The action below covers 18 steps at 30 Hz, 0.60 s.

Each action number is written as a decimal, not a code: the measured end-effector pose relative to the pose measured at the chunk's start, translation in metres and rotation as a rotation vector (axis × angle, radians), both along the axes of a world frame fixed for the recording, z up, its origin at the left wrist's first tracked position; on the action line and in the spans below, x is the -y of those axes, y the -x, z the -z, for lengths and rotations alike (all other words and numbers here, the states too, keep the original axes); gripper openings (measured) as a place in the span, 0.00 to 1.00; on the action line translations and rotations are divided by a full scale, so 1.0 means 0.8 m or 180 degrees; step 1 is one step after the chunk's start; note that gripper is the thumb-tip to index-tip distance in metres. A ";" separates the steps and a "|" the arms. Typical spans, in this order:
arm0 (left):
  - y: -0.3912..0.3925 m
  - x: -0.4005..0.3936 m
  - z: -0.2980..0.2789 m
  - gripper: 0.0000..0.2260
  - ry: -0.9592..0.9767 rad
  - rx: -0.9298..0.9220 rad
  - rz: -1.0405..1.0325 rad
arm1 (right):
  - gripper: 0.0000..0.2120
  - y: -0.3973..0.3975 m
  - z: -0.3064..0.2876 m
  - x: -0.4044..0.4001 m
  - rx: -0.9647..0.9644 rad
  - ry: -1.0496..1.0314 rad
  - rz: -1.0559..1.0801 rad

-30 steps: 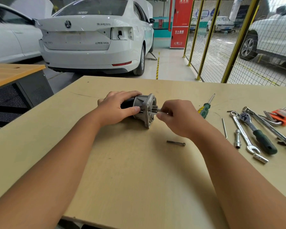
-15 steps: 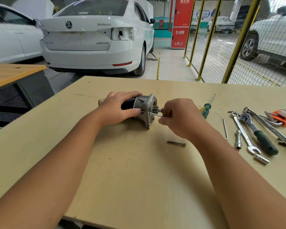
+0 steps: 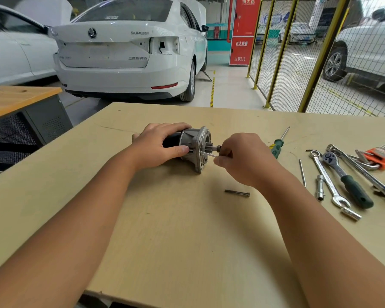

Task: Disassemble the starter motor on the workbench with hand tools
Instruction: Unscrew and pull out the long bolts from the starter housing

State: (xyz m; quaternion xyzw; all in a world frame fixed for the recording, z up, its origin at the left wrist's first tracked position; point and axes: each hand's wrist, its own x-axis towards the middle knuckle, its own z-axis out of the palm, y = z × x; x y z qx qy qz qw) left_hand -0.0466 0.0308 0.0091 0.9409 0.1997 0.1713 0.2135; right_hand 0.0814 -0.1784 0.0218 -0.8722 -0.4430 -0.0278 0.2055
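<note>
Fingers of the left hand (image 3: 156, 147) wrap the dark body of the starter motor (image 3: 191, 147), which lies on its side near the middle of the workbench (image 3: 187, 241). Just right of its flange, the right hand (image 3: 242, 158) pinches a thin through-bolt (image 3: 208, 154) partly out of the housing. Pulled crooked, that bolt could bind, or slip free and roll toward the loose bolt (image 3: 237, 193) and the wrenches (image 3: 329, 181) farther right.
</note>
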 end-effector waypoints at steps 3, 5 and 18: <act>0.000 0.000 -0.001 0.26 -0.0011 -0.0004 0.0001 | 0.09 -0.001 0.001 0.001 -0.0038 -0.0128 0.0045; 0.000 0.000 -0.001 0.26 -0.0028 -0.0009 -0.0005 | 0.10 -0.002 0.002 0.001 -0.0095 -0.0227 -0.0015; 0.000 0.000 -0.001 0.26 -0.0031 -0.0051 -0.0025 | 0.12 -0.001 -0.003 0.002 -0.0178 -0.0034 -0.0193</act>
